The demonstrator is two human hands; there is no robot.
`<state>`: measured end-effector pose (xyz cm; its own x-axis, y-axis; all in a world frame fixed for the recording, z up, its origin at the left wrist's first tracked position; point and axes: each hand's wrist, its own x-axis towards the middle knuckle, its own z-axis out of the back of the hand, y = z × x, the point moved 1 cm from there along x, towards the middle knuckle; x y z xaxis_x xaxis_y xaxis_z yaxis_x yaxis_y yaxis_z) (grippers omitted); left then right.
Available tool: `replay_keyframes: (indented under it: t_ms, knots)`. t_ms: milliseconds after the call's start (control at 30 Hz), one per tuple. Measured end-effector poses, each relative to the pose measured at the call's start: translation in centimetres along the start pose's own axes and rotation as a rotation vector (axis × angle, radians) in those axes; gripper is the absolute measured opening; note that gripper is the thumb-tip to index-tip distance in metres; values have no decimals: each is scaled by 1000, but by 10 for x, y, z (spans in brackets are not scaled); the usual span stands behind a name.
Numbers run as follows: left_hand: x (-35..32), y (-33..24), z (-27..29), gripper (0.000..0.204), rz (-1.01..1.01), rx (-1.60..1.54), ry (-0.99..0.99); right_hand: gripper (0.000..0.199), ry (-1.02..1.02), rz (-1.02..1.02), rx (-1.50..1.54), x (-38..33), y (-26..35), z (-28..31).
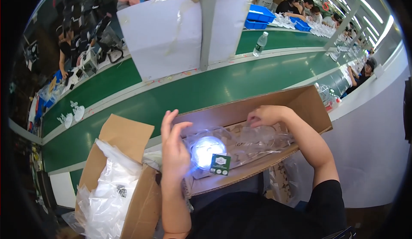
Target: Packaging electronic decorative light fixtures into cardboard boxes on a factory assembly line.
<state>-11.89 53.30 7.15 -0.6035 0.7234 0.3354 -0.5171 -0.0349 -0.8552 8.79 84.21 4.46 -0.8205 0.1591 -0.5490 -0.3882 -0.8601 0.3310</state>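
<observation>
Glowing white, a round lamp [204, 150] was seen at the left end of a long cardboard box [304, 102], with clear film [262, 142] strewn to its right and a green tag [220, 164] (square, pale-printed) at its lower right edge. The left hand [175, 150] was raised just beside the lamp, its grip released, fingers spread. The right hand [267, 115] was curled above the film; whether anything was grasped could not be told. White plastic bags [113, 174] were held in a second carton [143, 202], near the green counter [257, 80].
</observation>
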Motion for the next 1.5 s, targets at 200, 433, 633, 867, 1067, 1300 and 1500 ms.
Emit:
replay_keyframes:
  t_ms: [200, 433, 633, 867, 1067, 1300, 1500]
  knots:
    - [2, -7, -6, 45, -73, 184, 76, 37, 25, 132, -98, -26, 43, 12]
    - [-3, 11, 15, 31, -87, 378, 147, 39, 9, 336, -203, -31, 80, 2]
    - [10, -34, -8, 35, -228, 807, 289, 29, -19, 341, -221, -26, 76, -13]
    - [5, -34, 2, 46, -42, 876, 309, 21, -141, 385, -305, -14, 86, -31]
    - [-4, -80, -20, 45, 21, 897, 217, 37, 31, 527, -197, -4, 85, -53]
    - [-5, -44, -10, 33, -215, 832, 231, 46, 152, 656, -400, 21, 82, -54]
    - [-4, 9, 8, 32, -147, 802, 205, 61, 553, 479, 45, 26, 88, -21]
